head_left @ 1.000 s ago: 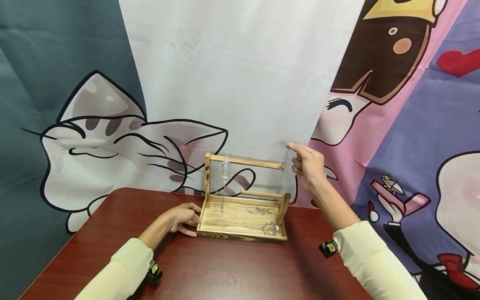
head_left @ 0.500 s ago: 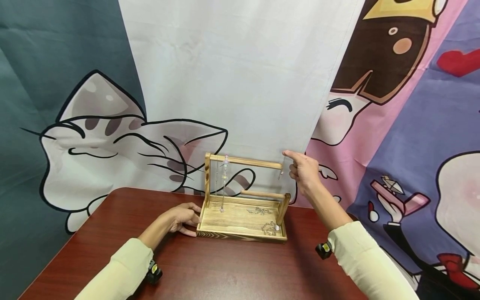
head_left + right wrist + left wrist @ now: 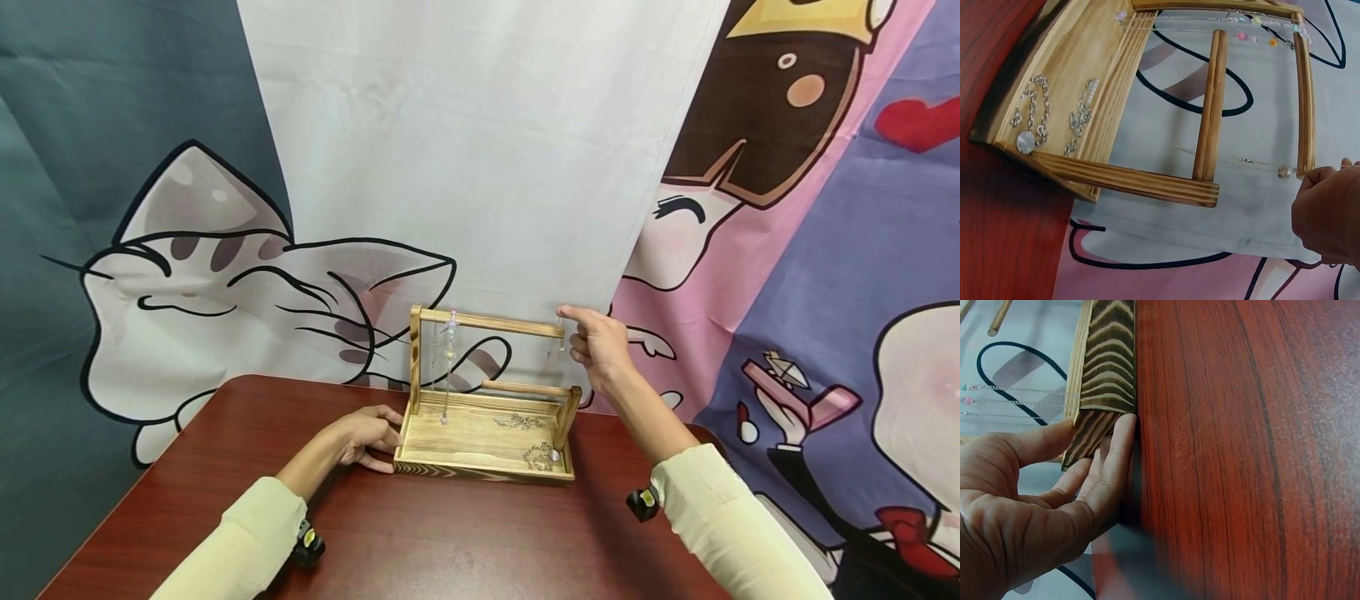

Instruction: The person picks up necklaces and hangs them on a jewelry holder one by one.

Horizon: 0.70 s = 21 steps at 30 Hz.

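My left hand (image 3: 366, 435) grips the left end of a wooden jewelry stand (image 3: 480, 473). In the left wrist view the thumb presses the tray's rim and the fingers reach along its lower edge. At the free right end of the upper bar (image 3: 502, 323), my right hand (image 3: 604, 343) pinches a thin chain necklace between thumb and index finger. A small round pendant (image 3: 1283, 170) on the necklace hangs just below the bar's tip. Beaded necklaces (image 3: 449, 354) dangle near the bar's left end. Two silver chains (image 3: 519, 422) lie in the tray, one with a round disc (image 3: 1025, 142).
A shorter lower bar (image 3: 525, 388) juts left from the right post (image 3: 567, 419). The stand rests on a reddish-brown table (image 3: 465, 542) near its back edge. A printed cartoon curtain (image 3: 480, 167) hangs right behind.
My right hand has moved down and left, bringing the necklace from above and beyond the upper bar to its right tip. The left hand and the stand have stayed put.
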Each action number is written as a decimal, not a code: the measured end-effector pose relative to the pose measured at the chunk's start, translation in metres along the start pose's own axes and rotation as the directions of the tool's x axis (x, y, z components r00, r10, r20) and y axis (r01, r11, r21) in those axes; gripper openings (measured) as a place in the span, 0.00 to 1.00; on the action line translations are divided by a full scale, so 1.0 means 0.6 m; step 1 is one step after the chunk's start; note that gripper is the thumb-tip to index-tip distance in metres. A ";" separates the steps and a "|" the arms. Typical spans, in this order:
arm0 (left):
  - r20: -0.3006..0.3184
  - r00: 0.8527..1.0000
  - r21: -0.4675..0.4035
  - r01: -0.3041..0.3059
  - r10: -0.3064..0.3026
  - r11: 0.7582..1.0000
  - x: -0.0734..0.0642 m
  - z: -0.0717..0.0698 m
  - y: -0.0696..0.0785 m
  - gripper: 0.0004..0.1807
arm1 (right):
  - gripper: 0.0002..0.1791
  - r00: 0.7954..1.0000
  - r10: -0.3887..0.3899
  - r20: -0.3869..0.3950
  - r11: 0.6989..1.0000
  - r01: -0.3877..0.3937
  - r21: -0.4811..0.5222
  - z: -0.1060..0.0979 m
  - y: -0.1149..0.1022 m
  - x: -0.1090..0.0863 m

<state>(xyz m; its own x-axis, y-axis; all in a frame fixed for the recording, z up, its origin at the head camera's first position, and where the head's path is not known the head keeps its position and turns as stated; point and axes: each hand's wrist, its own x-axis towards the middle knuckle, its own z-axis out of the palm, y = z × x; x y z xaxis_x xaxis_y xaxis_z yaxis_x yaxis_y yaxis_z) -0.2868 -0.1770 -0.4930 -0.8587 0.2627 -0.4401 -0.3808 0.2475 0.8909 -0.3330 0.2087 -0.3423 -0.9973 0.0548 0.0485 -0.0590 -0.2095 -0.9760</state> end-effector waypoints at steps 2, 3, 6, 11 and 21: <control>-0.003 1.000 -0.002 0.002 -0.002 1.000 0.001 0.000 0.000 0.29 | 0.13 1.000 -0.008 0.010 1.000 0.008 -0.004 0.003 0.000 -0.001; -0.006 1.000 -0.003 0.003 -0.003 1.000 0.001 0.001 -0.001 0.29 | 0.13 1.000 -0.013 0.017 1.000 0.013 -0.007 0.004 -0.001 -0.002; -0.006 1.000 0.000 0.001 -0.001 1.000 0.004 0.000 -0.001 0.29 | 0.13 0.999 -0.027 0.038 0.999 0.028 -0.020 0.011 -0.002 -0.006; -0.005 1.000 0.002 0.000 0.000 1.000 0.005 -0.001 -0.001 0.29 | 0.12 0.997 -0.035 0.074 0.999 0.038 -0.034 0.024 -0.004 -0.009; -0.001 1.000 -0.004 0.004 -0.004 1.000 0.004 -0.001 -0.002 0.29 | 0.08 0.989 -0.038 0.140 0.996 0.050 -0.080 0.049 -0.012 -0.008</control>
<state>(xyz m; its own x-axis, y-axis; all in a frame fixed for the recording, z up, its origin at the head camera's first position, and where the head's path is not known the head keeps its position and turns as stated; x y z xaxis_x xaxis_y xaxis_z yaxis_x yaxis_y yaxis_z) -0.2883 -0.1774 -0.4952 -0.8576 0.2610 -0.4431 -0.3853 0.2446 0.8898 -0.3288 0.1810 -0.3294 -0.9906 -0.0746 0.1148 -0.1047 -0.1272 -0.9863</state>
